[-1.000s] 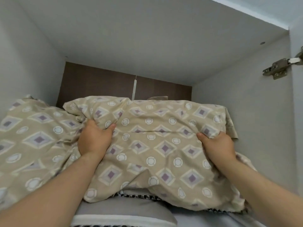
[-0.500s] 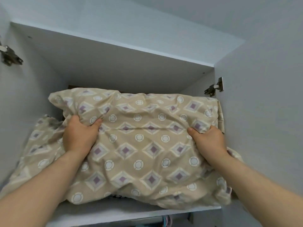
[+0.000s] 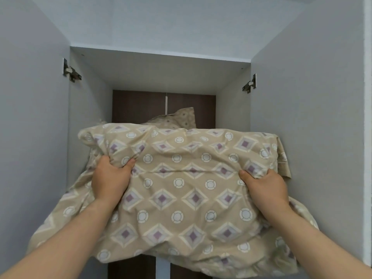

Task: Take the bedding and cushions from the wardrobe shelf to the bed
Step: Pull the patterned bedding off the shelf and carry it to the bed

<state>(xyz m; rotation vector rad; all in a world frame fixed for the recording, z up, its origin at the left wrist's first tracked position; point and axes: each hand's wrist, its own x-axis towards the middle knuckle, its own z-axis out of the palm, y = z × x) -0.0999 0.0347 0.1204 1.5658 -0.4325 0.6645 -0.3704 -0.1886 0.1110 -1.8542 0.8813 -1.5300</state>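
A bulky beige duvet (image 3: pixel 181 190) with purple diamonds and white circles fills the middle of the view, held out in front of the open upper wardrobe compartment. My left hand (image 3: pixel 109 178) grips its cloth on the left side. My right hand (image 3: pixel 265 187) grips it on the right side. Loose cloth hangs down at the lower left and lower right. Behind the duvet's top edge, a corner of another piece of the same patterned bedding (image 3: pixel 181 118) sticks up inside the wardrobe. The shelf itself is hidden by the duvet.
Both white wardrobe doors stand open, the left door (image 3: pixel 30 127) and the right door (image 3: pixel 308 117), with metal hinges (image 3: pixel 71 72) near the top. The dark brown back panel (image 3: pixel 141 106) closes the compartment. A lower dark section shows under the duvet.
The duvet has come out of the compartment toward me, and my view has drawn back, so both open doors and the wardrobe's back panel now show. Both hands keep their grip.
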